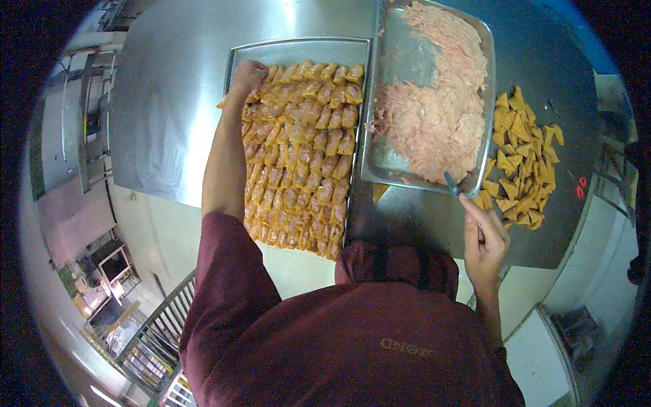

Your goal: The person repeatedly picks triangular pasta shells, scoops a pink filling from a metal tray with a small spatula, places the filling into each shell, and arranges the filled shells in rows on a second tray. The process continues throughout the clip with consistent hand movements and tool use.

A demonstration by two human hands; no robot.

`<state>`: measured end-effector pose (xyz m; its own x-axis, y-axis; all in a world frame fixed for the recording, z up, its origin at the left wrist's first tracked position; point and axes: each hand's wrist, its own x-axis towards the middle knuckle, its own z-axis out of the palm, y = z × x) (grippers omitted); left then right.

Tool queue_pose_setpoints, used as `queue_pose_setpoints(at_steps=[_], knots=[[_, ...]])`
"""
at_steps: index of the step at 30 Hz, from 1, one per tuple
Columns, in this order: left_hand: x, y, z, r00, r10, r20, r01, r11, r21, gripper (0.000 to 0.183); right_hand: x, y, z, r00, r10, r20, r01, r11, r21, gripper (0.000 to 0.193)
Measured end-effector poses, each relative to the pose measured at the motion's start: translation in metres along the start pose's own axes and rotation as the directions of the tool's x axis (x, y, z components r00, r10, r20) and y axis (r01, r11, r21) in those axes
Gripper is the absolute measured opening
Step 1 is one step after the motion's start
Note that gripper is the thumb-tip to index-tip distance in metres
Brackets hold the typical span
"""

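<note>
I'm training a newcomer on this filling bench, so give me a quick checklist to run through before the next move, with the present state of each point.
1. Left hand at the far left corner of the perforated steel tray, setting down an orange-brown stuffed tofu piece: ok.
2. Rows of stuffed pieces lie tidy, with bare tray at the far end: ok.
3. Right hand holds the thin metal spatula, its tip at the near edge of the shallow steel pan: ok.
4. Pink minced paste left in the pan: ok.
5. Pile of unfilled yellow tofu triangles right of the pan: ok.
6. Pan steady where it overlaps the tray: cannot tell.
</note>
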<state>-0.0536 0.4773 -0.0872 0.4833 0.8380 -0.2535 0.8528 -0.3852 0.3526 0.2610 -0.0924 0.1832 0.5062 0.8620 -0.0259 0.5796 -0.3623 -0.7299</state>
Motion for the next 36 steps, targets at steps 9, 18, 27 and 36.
queue_pose_setpoints(at_steps=[9,18,27,36], knots=[[-0.059,0.035,0.007,0.926,0.157,-0.344,-0.162,0.987,0.015,0.04,-0.007,0.118,-0.021,0.888,0.289,-0.358,-0.298,0.954,0.03,0.028],[-0.245,0.22,0.014,0.84,0.017,-0.542,-0.267,0.883,-0.387,0.032,-0.019,0.234,0.003,0.901,0.432,-0.041,-0.418,0.838,-0.349,0.043],[-0.319,0.298,0.042,0.943,0.101,-0.317,-0.294,0.697,-0.654,0.027,-0.025,0.215,0.0,0.906,0.404,-0.122,-0.418,0.899,-0.128,0.033],[-0.369,0.399,0.048,0.869,0.481,0.117,0.047,0.155,-0.987,0.04,-0.027,0.031,-0.003,0.938,0.331,0.104,-0.345,0.856,0.386,0.031]])
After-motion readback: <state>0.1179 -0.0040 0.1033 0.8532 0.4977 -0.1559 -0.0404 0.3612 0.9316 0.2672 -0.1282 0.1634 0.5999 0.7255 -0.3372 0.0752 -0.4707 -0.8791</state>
